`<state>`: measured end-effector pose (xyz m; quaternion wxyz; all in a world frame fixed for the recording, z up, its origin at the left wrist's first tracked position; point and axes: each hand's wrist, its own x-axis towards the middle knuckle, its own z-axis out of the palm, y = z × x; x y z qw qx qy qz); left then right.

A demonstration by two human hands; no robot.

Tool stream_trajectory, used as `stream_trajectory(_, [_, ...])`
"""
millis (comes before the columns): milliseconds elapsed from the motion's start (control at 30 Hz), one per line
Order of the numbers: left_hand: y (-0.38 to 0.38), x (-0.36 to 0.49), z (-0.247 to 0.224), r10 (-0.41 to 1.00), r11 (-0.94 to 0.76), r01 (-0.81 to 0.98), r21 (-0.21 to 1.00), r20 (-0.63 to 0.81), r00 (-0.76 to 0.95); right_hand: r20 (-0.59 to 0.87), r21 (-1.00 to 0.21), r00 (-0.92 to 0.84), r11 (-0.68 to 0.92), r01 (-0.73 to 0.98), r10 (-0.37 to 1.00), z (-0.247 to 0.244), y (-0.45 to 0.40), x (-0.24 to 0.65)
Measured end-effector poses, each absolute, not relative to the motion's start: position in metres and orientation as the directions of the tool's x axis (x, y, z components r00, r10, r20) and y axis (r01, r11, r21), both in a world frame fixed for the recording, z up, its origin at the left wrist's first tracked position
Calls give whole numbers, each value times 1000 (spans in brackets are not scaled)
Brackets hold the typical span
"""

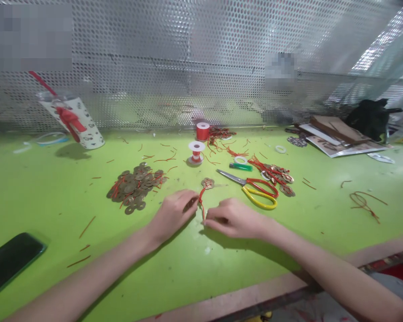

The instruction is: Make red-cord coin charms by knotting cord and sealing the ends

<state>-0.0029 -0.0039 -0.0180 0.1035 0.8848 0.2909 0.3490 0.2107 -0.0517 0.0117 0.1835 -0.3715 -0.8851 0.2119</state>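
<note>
A small flower-shaped cluster of coins (207,183) lies on the green table, with a red cord (203,210) running from it toward me. My left hand (179,208) pinches the cord near its knot, just below the coins. Lower down, my right hand (233,219) closes its fingertips on the cord's loose end. Scissors (243,182) with one red and one yellow handle lie open right of the coins, beside a green lighter (241,167). Left of my hands sits a pile of loose coins (134,185) mixed with red cord bits.
Two spools, a red one (203,132) and a nearly used one (196,154), stand near the perforated metal screen (188,98). Corded coin clusters (278,174) lie right. A patterned cup (77,120) stands back left, a dark phone (13,264) front left, cardboard (339,129) back right.
</note>
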Motion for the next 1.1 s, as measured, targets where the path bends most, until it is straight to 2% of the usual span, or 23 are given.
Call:
stream_trajectory(100, [-4,-5,-19,578,-816,439,375,545,608,103,-625,-741,623,471,664,15,-56,210])
stream_trajectory(167, [-5,-6,-19,548,-836,407,367,553,628,119,-690,-649,533,490,752,14,-54,210])
stream_trajectory(267, [-7,-7,-17,490,-871,353,341,577,653,207,-749,-411,414,517,888,10,-44,212])
stream_trajectory(333, [-9,-6,-17,460,-888,335,314,595,660,247,-746,-354,411,524,902,6,-37,212])
stream_trajectory(567, [-10,-4,-19,428,-904,336,265,595,680,304,-661,-400,494,565,865,-3,-34,205])
stream_trajectory(800, [-10,-4,-20,420,-906,352,233,594,687,314,-690,-385,488,535,868,-8,-33,205])
stream_trajectory(1100, [-10,-6,-21,493,-870,374,322,544,679,238,-802,-311,367,471,920,-7,-32,207])
